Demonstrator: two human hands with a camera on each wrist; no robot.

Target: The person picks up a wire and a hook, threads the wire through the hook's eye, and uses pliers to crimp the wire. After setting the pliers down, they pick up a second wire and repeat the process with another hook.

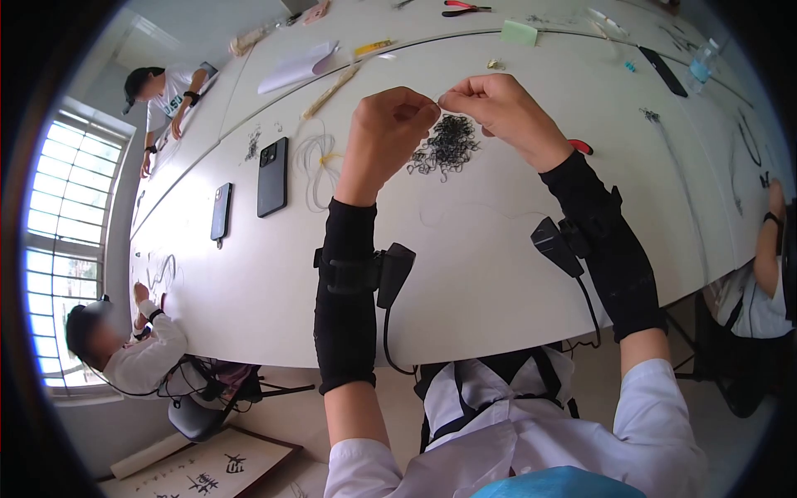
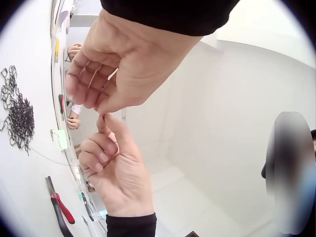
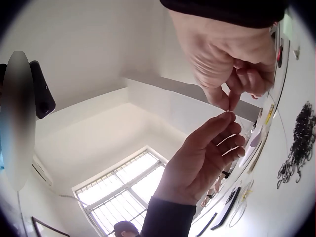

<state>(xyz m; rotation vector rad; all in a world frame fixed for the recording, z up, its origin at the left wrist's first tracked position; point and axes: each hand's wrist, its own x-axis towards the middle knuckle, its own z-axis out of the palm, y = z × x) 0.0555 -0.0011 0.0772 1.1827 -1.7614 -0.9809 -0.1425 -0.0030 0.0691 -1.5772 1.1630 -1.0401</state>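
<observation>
Pale, tiny, indistinct piece [image 3: 228,111] pinched by left grip [image 1: 386,137], right grip [image 1: 505,112]; black links [image 1: 448,148] nearby.

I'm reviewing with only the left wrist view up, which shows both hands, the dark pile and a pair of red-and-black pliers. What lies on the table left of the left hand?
Observer: In the head view, a large dark phone lies there.
Operator: Anything between that phone and the left hand?
Observer: A loose coil of pale line with a yellow tie.
Operator: Does the room have a window?
Observer: Yes, the right wrist view shows a barred window beyond the left hand.
</observation>
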